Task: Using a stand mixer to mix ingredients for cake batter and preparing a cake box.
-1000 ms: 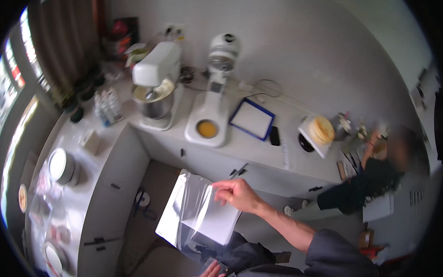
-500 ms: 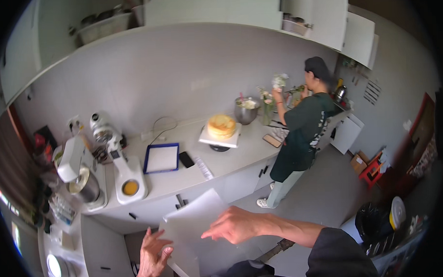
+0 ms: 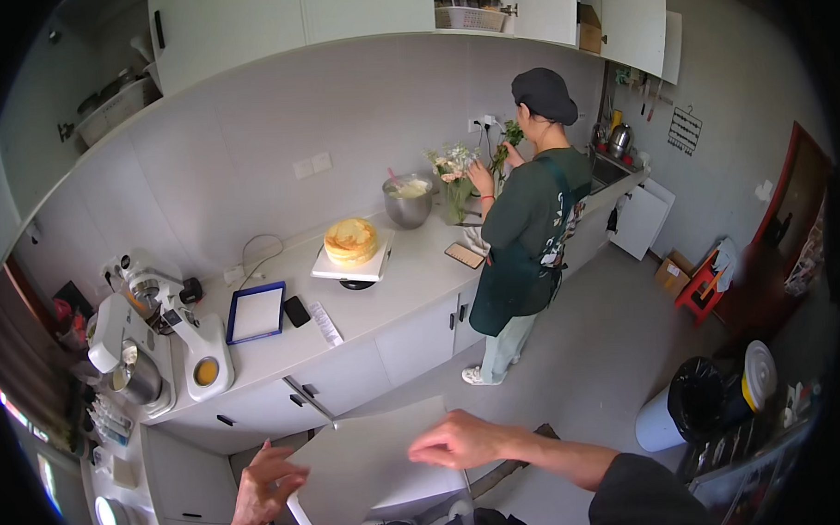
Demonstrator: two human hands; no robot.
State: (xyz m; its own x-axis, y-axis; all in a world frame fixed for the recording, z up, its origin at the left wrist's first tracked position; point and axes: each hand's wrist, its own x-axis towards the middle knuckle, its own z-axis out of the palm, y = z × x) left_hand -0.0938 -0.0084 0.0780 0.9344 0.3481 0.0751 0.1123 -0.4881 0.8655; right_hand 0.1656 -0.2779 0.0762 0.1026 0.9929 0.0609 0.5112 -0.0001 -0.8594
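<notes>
Holding a white sheet [image 3: 371,459], left hand [image 3: 261,490] pinching its edge, right hand [image 3: 459,440] fingers curled loosely above.

At frame centre I see a round cake [image 3: 351,241] on its stand, on the white counter [image 3: 393,291]. A metal bowl [image 3: 409,201] is right of it, two stand mixers [image 3: 154,341] far left.

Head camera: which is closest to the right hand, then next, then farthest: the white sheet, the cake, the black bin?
1. White sheet, under the right hand.
2. Cake, up on the counter, behind.
3. Black bin, on the floor, far right.
</notes>
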